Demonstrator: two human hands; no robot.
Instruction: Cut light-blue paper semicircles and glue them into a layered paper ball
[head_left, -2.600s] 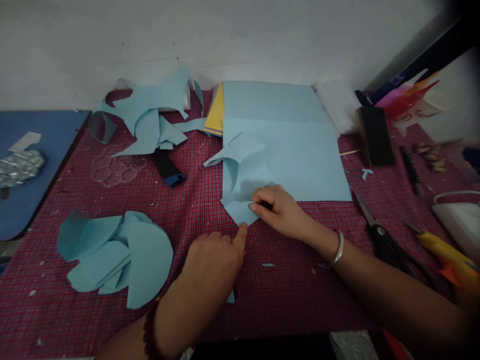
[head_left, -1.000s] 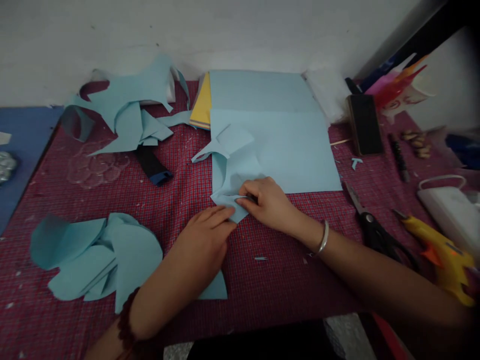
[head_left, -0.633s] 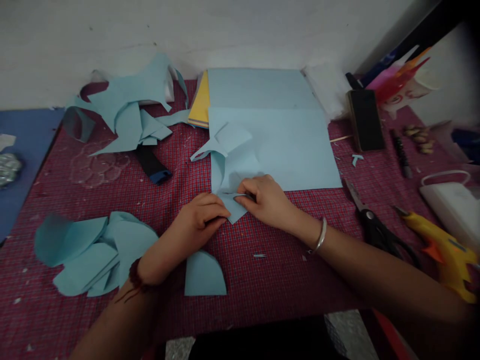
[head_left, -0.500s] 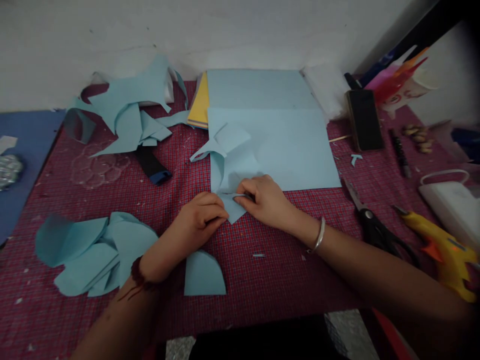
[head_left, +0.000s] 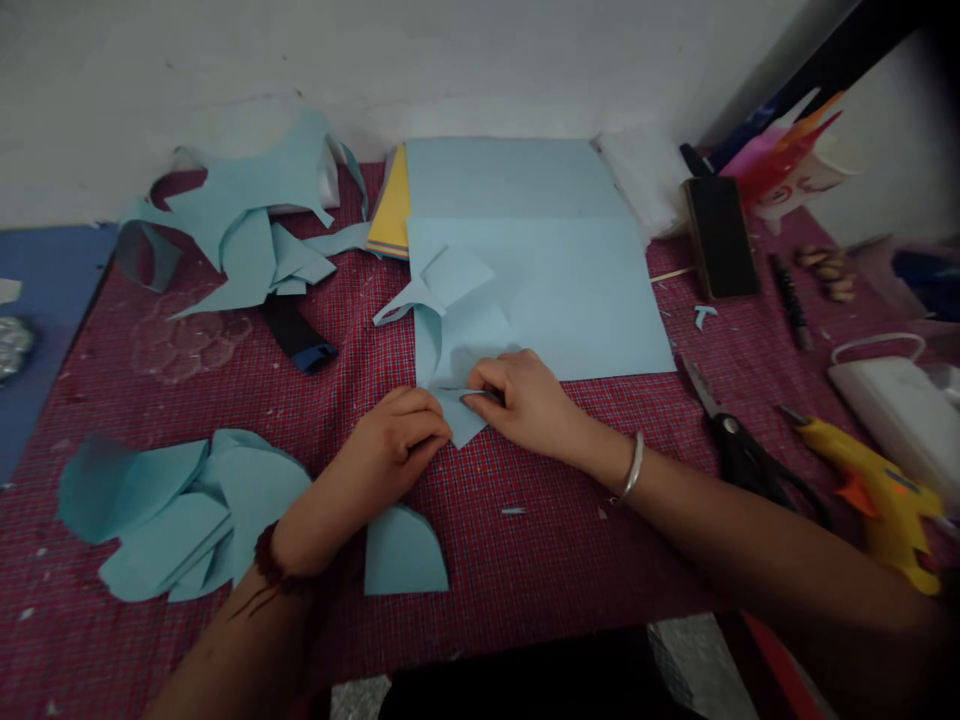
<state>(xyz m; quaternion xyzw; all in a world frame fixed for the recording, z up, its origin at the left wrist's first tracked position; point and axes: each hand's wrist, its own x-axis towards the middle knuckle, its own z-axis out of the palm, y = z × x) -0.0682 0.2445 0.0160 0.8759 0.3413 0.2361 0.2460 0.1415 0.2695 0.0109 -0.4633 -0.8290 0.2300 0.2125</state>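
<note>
Between both hands is a small light-blue piece of paper [head_left: 460, 420], its pointed corner turned toward me. My left hand [head_left: 405, 435] pinches its left edge. On the upper right side, my right hand [head_left: 517, 400] grips the same piece between thumb and curled fingers. Just beyond my hands lie large light-blue sheets [head_left: 570, 290], with curled offcuts [head_left: 420, 300] on their left part. Below my left hand rests a folded quarter-circle of blue paper [head_left: 406, 555]. A pile of cut blue paper pieces [head_left: 172, 520] lies left of my left forearm.
Scissors [head_left: 739, 440] and a yellow glue gun [head_left: 874, 490] lie right of my right forearm. Farther back are a phone [head_left: 721, 238], a black pen [head_left: 790, 300] and a white device [head_left: 900, 400]. Larger blue scraps [head_left: 255, 200] heap up at the back left, near a black strip [head_left: 296, 335].
The whole view has shifted slightly, so things on the table appear a little farther left. Both hands keep their grip on the small paper piece, nearly unchanged.
</note>
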